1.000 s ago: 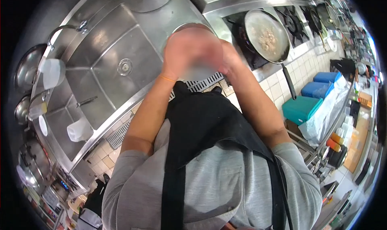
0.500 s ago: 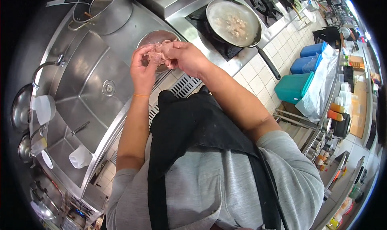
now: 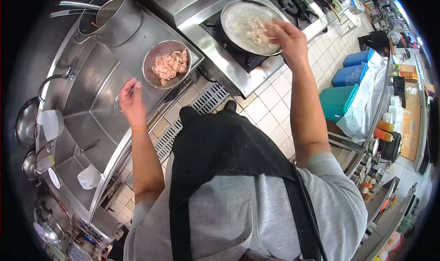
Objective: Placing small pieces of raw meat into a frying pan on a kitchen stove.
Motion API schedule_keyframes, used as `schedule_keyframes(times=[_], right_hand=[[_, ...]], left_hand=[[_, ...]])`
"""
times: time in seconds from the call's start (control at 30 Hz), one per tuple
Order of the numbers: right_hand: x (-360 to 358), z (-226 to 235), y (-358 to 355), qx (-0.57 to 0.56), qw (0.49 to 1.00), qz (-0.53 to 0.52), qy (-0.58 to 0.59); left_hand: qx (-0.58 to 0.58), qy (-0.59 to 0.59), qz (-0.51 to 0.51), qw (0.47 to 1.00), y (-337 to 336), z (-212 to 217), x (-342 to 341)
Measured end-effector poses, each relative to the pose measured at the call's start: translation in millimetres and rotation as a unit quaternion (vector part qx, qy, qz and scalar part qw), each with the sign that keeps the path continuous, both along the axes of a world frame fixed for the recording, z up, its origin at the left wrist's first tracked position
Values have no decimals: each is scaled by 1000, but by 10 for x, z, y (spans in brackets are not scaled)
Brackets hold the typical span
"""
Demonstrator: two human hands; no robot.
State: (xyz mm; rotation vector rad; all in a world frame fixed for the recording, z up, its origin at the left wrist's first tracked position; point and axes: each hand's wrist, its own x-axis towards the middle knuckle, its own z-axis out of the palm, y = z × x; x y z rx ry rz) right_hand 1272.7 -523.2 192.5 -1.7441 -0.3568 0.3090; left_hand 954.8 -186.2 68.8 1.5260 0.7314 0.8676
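A metal bowl (image 3: 159, 48) stands at the corner of the steel counter, with raw pinkish meat (image 3: 170, 66) in it. Beside its lower left side, over the sink edge, my left hand (image 3: 132, 104) is loosely curled, fingers and thumb a little apart, with nothing visible in it. My right hand (image 3: 292, 42) reaches over the right side of a frying pan (image 3: 236, 17) on the stove. Its fingers are stretched out above the pan, and I see nothing held in them. Small pale meat pieces (image 3: 253, 31) lie in the pan; my right hand and arm cover its handle.
To the left is a steel sink (image 3: 103, 89) with a curved tap (image 3: 48, 80). A large pot (image 3: 121, 29) with handles sticking out stands at the upper left. A bare burner (image 3: 289, 4) sits beyond the pan. Blue and teal bins (image 3: 338, 101) line the right side.
My hands have parted from the meat they held together over the bowl. The right has swung right over the pan, the left down and left. Meat now lies in the bowl.
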Motion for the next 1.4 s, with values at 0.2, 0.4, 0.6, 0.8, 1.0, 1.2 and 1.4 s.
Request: schedule_keyframes(times=[0.2, 0.4, 0.6, 0.8, 1.0, 1.2, 1.4], right_hand=[[460, -142, -186, -83, 987, -17, -140], [840, -787, 3, -62, 997, 24, -25], [329, -691, -107, 12, 989, 97, -109], [-470, -629, -894, -68, 988, 129, -50], [-857, -1001, -1709, -136, 987, 85, -8], [-1169, -1145, -2268, -124, 989, -52, 58], [-1559, -1041, -2333, -103, 978, -155, 90]], left_hand=[[2, 19, 48, 999, -173, -24, -28], [-4, 50, 54, 997, -524, 41, 168], [-30, 48, 87, 995, -859, 60, 156], [-96, 85, 152, 980, -829, -95, 99], [-89, 97, 174, 976, -484, -143, 203], [-104, 199, 155, 962, -277, -75, 406], [-196, 208, 67, 956, -22, -178, 402]])
